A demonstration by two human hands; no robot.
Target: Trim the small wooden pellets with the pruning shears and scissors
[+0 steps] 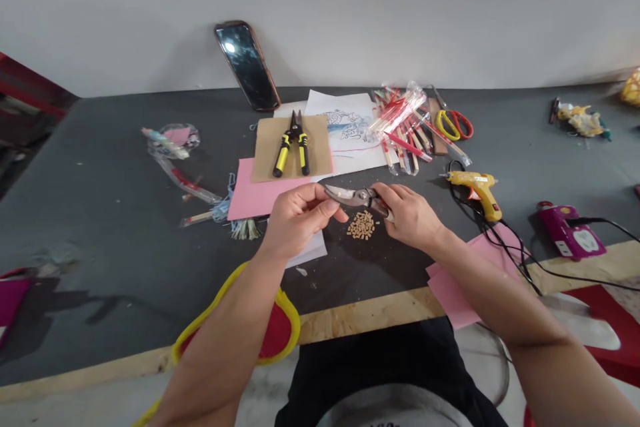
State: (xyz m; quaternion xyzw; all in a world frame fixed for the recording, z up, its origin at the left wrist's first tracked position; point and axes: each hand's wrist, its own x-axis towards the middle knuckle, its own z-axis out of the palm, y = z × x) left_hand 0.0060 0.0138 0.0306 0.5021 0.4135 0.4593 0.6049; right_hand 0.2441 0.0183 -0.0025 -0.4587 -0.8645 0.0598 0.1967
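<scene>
My right hand is wrapped round the handles of a pair of pruning shears, whose metal blades point left. At the blade tips, my left hand is closed in a pinch; what its fingers hold is too small or hidden to name. Just below the shears lies a little pile of short tan cut pieces on the dark table. Beyond my left hand, yellow-and-black snips rest on a brown board, partly over pink paper.
A phone leans against the wall. Wrapped chopsticks are heaped over a printed drawing, beside scissors. To the right are a yellow glue gun, its black cord and a purple power box. A red-and-yellow padded shape overlaps the front edge.
</scene>
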